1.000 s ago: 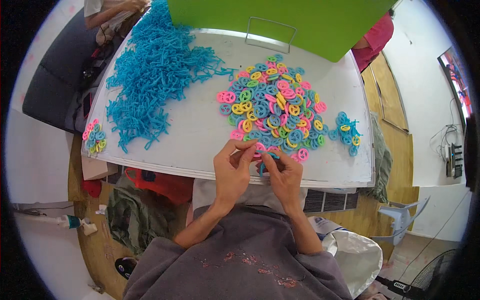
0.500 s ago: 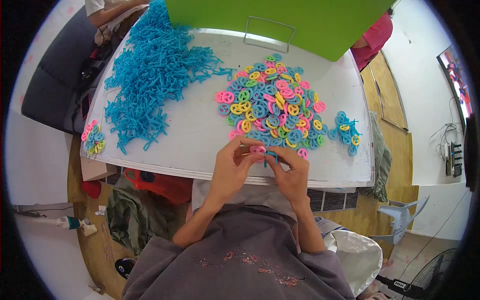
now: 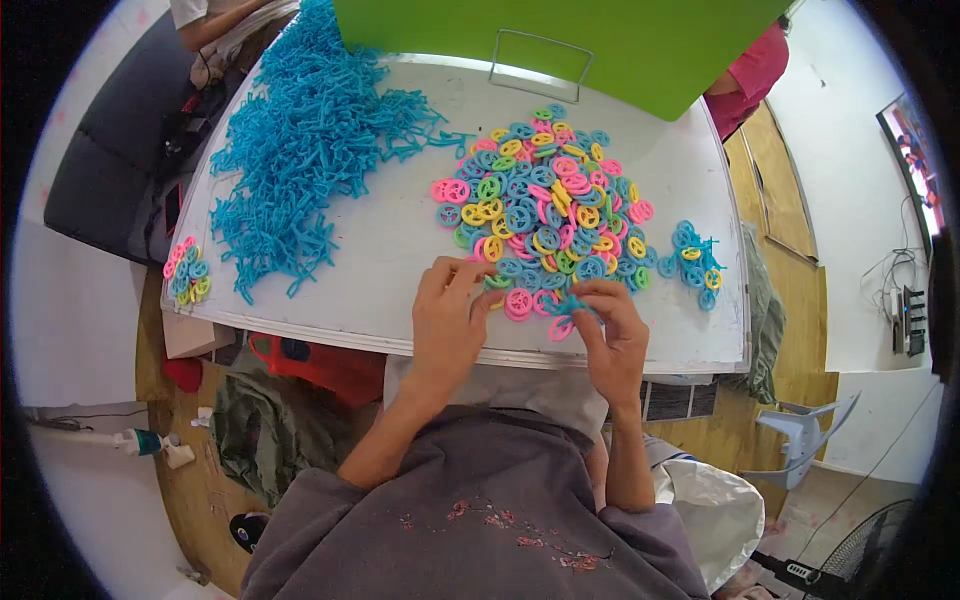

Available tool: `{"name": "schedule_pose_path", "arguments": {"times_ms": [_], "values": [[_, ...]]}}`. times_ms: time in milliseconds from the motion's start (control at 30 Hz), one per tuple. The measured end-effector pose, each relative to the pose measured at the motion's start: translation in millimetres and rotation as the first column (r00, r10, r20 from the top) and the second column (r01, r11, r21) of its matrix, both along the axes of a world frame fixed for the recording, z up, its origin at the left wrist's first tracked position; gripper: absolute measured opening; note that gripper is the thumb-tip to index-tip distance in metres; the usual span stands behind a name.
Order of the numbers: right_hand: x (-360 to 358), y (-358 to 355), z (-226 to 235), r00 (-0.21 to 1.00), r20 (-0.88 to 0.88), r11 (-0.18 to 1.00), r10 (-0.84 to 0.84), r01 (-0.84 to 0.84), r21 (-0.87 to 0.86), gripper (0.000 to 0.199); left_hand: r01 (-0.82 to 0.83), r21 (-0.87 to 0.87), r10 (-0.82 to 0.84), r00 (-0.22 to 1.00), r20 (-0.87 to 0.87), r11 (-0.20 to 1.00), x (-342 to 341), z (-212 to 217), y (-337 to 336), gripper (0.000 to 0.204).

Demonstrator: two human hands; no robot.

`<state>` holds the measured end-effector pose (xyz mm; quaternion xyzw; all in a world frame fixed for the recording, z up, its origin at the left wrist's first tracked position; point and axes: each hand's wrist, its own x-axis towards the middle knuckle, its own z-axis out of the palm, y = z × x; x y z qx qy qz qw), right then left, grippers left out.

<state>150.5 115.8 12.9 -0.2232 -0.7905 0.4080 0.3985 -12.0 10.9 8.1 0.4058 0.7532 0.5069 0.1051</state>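
The right hand [image 3: 612, 335] has its grip closed on a small blue connector piece [image 3: 571, 303], pinched between thumb and fingertips at the near edge of the white desk [image 3: 400, 250]. A pink ring [image 3: 561, 328] hangs just below that piece, touching the right fingers; whether it is joined to the blue piece cannot be told. The right wrist is bent slightly inward, the forearm rising from the lower edge in a grey sleeve.

The left hand [image 3: 450, 315] lies palm down beside it, fingers stretched forward and a little spread, their tips touching rings at the near rim of the pile of coloured rings [image 3: 545, 200]. Its grip is apart, clamped on nothing that shows. The two hands are near each other, with another pink ring [image 3: 519, 303] lying on the desk between them.

Beyond the pile, to the left, spreads a big heap of blue connector sticks [image 3: 300, 150]. A small cluster of finished blue pieces [image 3: 692, 262] sits near the desk's right edge, and a small group of rings [image 3: 187, 270] at its left corner. A green board [image 3: 560, 40] stands at the far side.
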Motion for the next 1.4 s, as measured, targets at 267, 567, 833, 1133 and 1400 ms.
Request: {"name": "schedule_pose_path", "arguments": {"times_ms": [267, 567, 833, 1133, 1400], "values": [[-8, -10, -8, 0.991, -0.1, 0.822, -0.089, 0.016, -0.57, 0.016, 0.115, 0.099, -0.111, 0.993, -0.042, 0.988, -10, -20, -1, 0.028], [-7, -4, -8, 0.996, 0.032, 0.845, -0.086, 0.09, -0.528, 0.018, 0.02, 0.025, -0.013, 0.964, -0.267, 0.999, -1, 11, -3, 0.021], [-5, -4, -7, 0.995, -0.029, 0.845, -0.1, 0.069, -0.53, 0.02, 0.176, 0.062, -0.143, 0.925, -0.352, 0.982, 1, -16, 8, 0.02], [-5, -3, -3, 0.995, 0.063, 0.87, -0.075, 0.097, -0.484, 0.017, 0.107, 0.31, -0.288, 0.723, 0.628, 0.945, 8, 8, 2, 0.019], [-7, -10, 3, 0.992, 0.129, 0.962, -0.015, 0.049, -0.269, 0.018, 0.165, 0.313, -0.346, 0.613, 0.71, 0.935, 6, 2, -2, 0.025]]}}
